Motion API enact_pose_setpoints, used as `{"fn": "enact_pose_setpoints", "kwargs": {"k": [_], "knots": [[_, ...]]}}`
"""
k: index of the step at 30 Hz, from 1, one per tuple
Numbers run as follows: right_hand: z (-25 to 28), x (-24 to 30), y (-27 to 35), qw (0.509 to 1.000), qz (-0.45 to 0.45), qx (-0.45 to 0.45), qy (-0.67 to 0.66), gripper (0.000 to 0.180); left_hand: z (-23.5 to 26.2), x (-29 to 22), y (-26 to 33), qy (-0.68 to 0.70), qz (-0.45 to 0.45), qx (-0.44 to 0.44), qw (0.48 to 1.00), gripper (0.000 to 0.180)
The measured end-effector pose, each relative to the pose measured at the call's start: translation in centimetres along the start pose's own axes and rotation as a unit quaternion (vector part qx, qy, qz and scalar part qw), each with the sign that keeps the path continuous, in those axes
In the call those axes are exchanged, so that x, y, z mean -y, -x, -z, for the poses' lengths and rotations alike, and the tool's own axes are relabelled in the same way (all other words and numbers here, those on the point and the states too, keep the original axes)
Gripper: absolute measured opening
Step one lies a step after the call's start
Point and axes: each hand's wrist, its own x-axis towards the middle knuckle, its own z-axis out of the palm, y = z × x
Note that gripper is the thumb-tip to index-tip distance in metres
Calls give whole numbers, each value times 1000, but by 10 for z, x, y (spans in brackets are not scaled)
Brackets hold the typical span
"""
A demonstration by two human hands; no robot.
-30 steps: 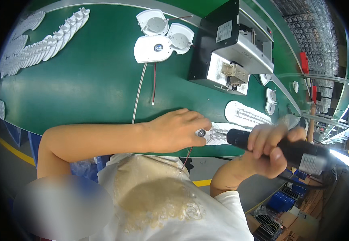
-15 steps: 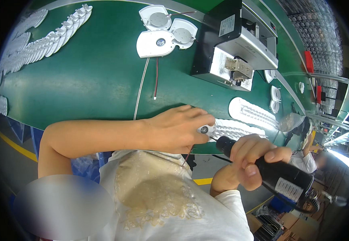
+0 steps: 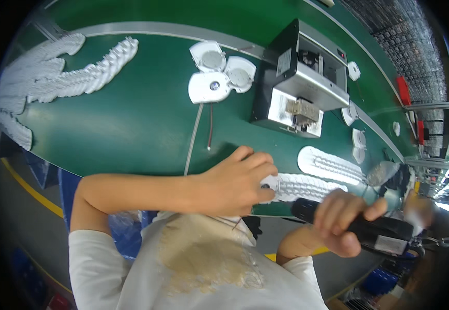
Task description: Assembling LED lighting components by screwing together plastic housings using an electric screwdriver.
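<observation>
My right hand (image 3: 340,219) is wrapped round a black electric screwdriver (image 3: 361,232), slightly blurred by motion. Its tip points left toward my left hand, apart from the parts there. My left hand (image 3: 237,183) rests at the table's front edge, fingers bent over a small white plastic part (image 3: 270,183) with a dark round spot. Most of that part is hidden under the fingers. Right beside it lies a row of stacked white plastic parts (image 3: 307,187). A thin dark red wire (image 3: 236,224) hangs below my left hand.
A black and silver screw feeder (image 3: 307,82) stands at the back on the green table (image 3: 131,124). White round-ended housings with wires (image 3: 209,88) lie left of it. Another row of white parts (image 3: 330,164) sits at right, with large stacks (image 3: 74,77) far left. A person's hand (image 3: 418,209) shows far right.
My view has shifted, so the table sits lower in the picture. The screwdriver has drawn back rightward from the part under my left hand. Both hands keep their holds.
</observation>
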Motion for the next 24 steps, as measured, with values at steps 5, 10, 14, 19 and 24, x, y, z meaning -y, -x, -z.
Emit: {"fn": "enact_pose_setpoints", "kwargs": {"k": [5, 10, 14, 19, 24], "knots": [[12, 10, 3, 999, 23, -46, -3, 44, 85, -4, 2, -88, 167, 24, 982, 37], [8, 1, 5, 999, -2, -32, 13, 43, 115, 93, -12, -182, 204, -172, 946, 35], [11, -4, 13, 999, 5, -44, 27, 41, 114, 101, -9, -211, 208, -245, 923, 34], [21, 1, 17, 999, 8, -44, 31, 40, 100, 81, 13, -140, 214, -24, 966, 33], [24, 6, 17, 998, 8, -38, 46, 40, 89, 54, 12, -199, 219, -10, 955, 34]]}}
